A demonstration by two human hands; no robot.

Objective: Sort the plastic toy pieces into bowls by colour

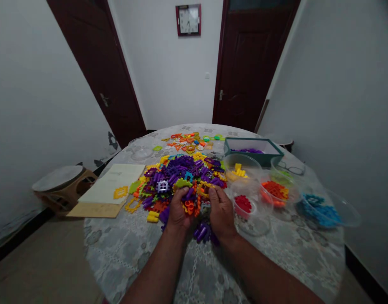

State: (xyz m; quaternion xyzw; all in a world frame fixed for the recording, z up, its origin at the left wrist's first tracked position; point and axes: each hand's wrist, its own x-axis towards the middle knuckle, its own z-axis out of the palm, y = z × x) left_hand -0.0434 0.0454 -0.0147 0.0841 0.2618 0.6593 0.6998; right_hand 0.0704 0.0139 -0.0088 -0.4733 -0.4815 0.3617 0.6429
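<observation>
A heap of plastic building pieces point(181, 166), mostly purple, lies in front of me on the table. At its near side my left hand point(178, 211) pinches a lime-green building piece point(183, 183) between thumb and fingers. My right hand point(222, 213) has its thumb and fingers closed on a yellow-orange building piece point(205, 188). Orange tube-like pieces point(189, 207) show between the two hands. Below them, near my right wrist, lie purple pieces point(202, 232). My fingertips are partly hidden among the pieces.
Right of the heap stand clear bowls with yellow pieces point(240, 171), red pieces point(243, 203), orange pieces point(275, 191) and blue pieces point(320, 211). Behind them is a green-edged box point(266, 158). An open notebook point(109, 183) lies left; glasses point(293, 169) lie right.
</observation>
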